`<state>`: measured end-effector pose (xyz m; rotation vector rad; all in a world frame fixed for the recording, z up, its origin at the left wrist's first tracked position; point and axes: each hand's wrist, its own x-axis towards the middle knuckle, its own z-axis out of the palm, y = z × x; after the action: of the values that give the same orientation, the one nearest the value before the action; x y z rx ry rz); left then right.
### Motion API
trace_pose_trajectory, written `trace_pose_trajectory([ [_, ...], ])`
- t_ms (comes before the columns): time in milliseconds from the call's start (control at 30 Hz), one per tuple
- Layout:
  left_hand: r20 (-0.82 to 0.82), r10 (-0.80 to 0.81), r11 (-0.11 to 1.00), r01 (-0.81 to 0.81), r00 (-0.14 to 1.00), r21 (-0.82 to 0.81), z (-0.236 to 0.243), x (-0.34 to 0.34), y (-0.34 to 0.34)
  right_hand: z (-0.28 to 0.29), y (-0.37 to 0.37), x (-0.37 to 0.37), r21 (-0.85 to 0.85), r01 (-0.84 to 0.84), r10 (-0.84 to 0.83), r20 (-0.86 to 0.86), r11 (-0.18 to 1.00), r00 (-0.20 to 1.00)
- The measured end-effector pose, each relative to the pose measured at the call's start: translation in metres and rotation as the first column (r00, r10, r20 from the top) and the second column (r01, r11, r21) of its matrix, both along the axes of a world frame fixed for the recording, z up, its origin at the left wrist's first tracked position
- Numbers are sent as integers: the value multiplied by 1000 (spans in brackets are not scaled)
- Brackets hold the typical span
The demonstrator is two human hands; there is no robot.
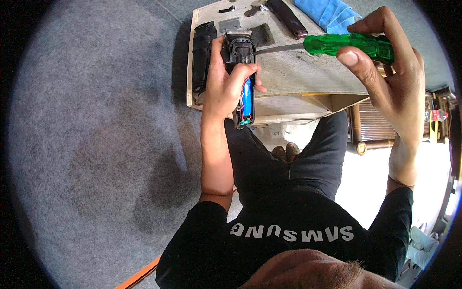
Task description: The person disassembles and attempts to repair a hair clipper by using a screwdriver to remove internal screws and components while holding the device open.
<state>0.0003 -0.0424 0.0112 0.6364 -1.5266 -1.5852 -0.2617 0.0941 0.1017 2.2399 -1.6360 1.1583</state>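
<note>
My left hand (222, 84) grips an opened black hair clipper (243, 72), its cover off so a blue battery cell and red wires show inside. My right hand (390, 72) holds a screwdriver with a clear green handle (349, 45); its metal shaft (279, 48) reaches left and meets the clipper's upper part near the blade. Both are held above a small pale wooden table (298, 77).
On the table lie a black clipper cover (202, 53), a grey metal blade plate (229, 24), a dark brush-like pad (263, 34), a dark maroon casing piece (288, 18), small screws and a blue cloth (329, 12). Grey carpet lies to the left; wooden furniture stands at right.
</note>
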Motion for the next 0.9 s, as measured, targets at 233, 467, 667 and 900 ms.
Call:
trace_pose_trajectory([
  [233, -14, -2, 1000, 2, 1000, 1, -1, 2, 0, 1, -1, 7, -13, -28, 29, 26, 1000, 999],
  [467, -20, 6, 1000, -6, 1000, 2, -1, 2, 0, 2, -1, 6, -7, -36, 36, 24, 999, 999],
  [667, -9, -10, 1000, 10, 1000, -6, -1, 1, -2, 3, 0, 5, -8, -39, 39, 24, 999, 999],
  [900, -20, -2, 1000, 2, 1000, 1, -1, 2, -1, 5, 1, 7, -9, -44, 45, 27, 999, 999],
])
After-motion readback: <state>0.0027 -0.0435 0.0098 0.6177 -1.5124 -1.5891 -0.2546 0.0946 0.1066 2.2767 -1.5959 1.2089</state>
